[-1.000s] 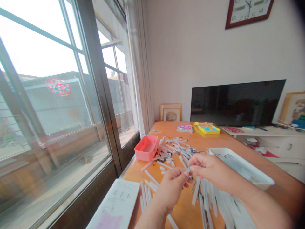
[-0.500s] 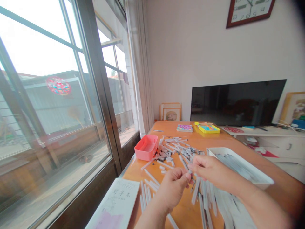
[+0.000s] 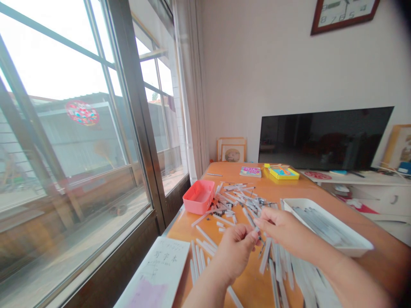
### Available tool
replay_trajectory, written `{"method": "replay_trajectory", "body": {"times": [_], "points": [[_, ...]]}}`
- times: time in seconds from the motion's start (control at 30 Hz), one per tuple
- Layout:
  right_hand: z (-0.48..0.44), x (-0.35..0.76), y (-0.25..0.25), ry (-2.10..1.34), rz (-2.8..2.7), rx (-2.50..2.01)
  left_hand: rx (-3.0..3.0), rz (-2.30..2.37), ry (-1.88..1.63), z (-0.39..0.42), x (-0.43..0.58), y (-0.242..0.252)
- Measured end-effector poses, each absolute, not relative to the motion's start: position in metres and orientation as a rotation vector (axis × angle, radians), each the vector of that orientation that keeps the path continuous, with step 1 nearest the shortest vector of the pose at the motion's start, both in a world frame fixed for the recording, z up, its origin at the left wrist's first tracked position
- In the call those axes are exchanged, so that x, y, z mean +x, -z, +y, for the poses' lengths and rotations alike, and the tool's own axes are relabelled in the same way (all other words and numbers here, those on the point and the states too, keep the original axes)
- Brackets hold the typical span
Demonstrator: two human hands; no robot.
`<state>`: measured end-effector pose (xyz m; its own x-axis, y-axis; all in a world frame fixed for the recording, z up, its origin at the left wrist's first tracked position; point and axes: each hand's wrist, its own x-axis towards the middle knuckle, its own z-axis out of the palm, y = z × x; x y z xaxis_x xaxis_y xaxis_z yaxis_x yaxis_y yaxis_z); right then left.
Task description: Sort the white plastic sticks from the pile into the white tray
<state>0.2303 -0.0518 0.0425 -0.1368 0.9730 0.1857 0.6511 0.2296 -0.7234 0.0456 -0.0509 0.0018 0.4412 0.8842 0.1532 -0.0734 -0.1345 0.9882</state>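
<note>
My left hand (image 3: 236, 252) is closed in a pinch, thumb against forefinger, with the pale tip of a pen part (image 3: 257, 229) showing at the thumb. Close against it, my right hand (image 3: 278, 221) pinches at the same spot; most of what lies between the fingers is hidden. Behind the hands spreads a heap of clear pen barrels, dark refills and small caps (image 3: 242, 197). More translucent pen barrels (image 3: 199, 259) lie left of my left wrist. Under my right forearm are further pen pieces (image 3: 278, 269), some looking like clear sleeves.
A pink basket (image 3: 198, 202) stands by the window side. At right, a white tray (image 3: 359, 248) holds many pens. A paper notebook (image 3: 154, 269) lies front left. Toward the table's far end are a colourful booklet (image 3: 250, 172) and a yellow box (image 3: 284, 176).
The view has shifted slightly, so the surroundings sit a little farther right. Both hands stay pinched together in nearly the same place.
</note>
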Motion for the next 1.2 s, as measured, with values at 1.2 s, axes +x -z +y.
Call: {"method": "replay_trajectory", "body": {"times": [1.2], "points": [[-0.021,0.253,0.017,-0.195,-1.992,-1.939,1.069,1.052,-1.36,-0.015,0.003,-0.007]]}}
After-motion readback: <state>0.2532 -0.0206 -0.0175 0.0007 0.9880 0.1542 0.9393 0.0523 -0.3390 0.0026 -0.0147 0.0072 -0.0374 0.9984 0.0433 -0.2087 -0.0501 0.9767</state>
